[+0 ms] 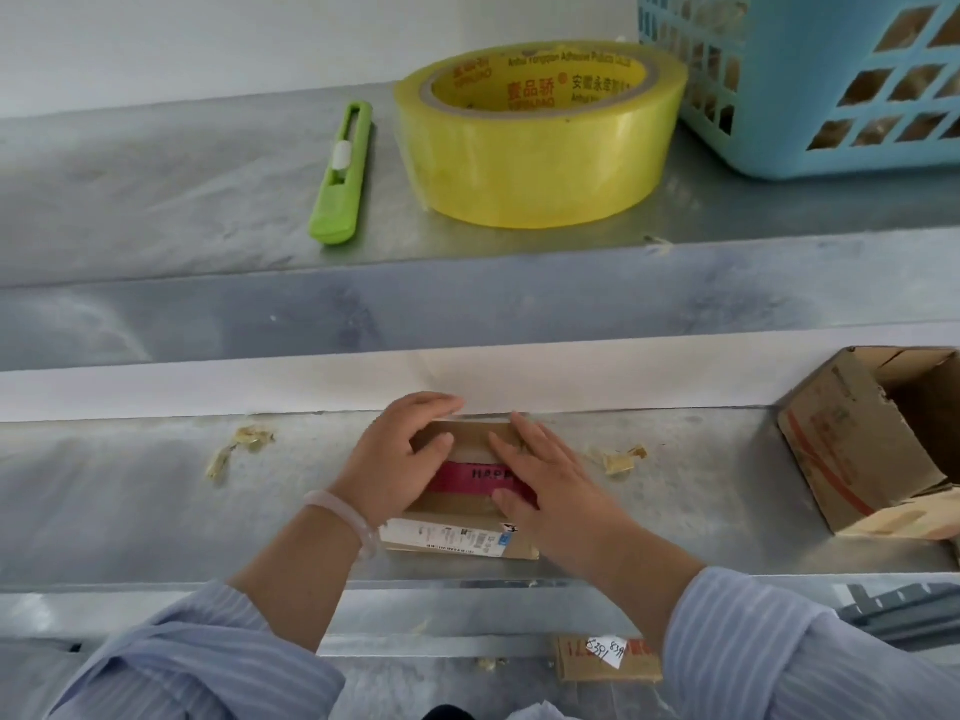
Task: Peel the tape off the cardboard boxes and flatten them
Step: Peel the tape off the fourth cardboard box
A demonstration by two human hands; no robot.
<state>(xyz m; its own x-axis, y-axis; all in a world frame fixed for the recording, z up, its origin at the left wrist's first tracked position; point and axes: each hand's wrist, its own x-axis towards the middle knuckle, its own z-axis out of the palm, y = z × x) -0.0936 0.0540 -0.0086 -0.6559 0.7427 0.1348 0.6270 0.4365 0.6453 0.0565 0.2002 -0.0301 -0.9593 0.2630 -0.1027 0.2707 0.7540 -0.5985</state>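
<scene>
Cardboard box [457,505], left hand [395,459] gripping far edge, right hand [550,483] flat atop

Left grip [400,459] curls round the cardboard box [447,540] while right grip [550,485] lies flat on it.

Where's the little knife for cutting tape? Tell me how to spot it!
Look at the upper metal shelf. Left of the big yellow tape roll lies the knife. It is the only long, thin, bright green thing there, with a white slider.
</scene>
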